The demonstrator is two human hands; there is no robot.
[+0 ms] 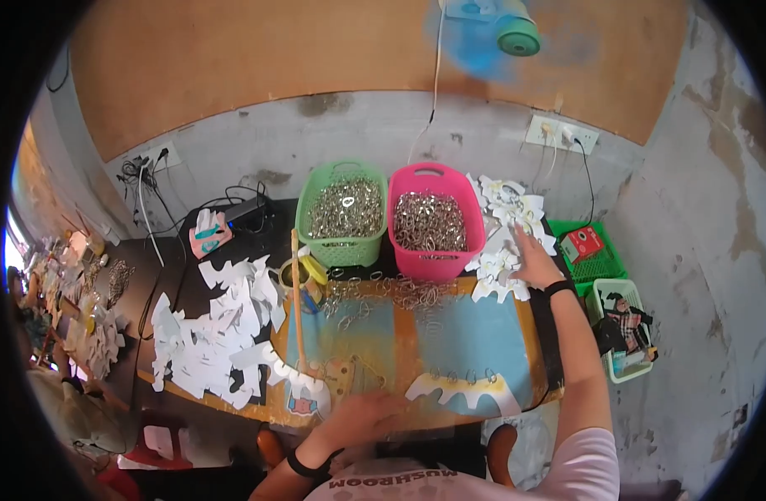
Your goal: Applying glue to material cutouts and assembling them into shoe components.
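My right hand point(535, 263) reaches to the far right, fingers apart, over a pile of white scalloped card pieces point(517, 204) with metal rings on some of them. My left hand point(362, 419) is low over the near edge of the table mat, slightly blurred, its fingers stretched to the right with nothing visible in them. Just right of it lies a white scalloped card point(462, 394) with several metal rings along its upper edge. Another scalloped card point(295, 382) lies to the left, beside a wooden stick point(297, 292). Loose metal rings point(416, 294) are scattered across the mat's far part.
A green basket point(314, 250) and a pink basket point(433, 265) full of metal pieces stand at the back. White card pieces point(207, 334) heap up on the left, near a tape roll point(308, 284). Green point(604, 271) and pale point(629, 367) baskets stand beyond the table's right edge.
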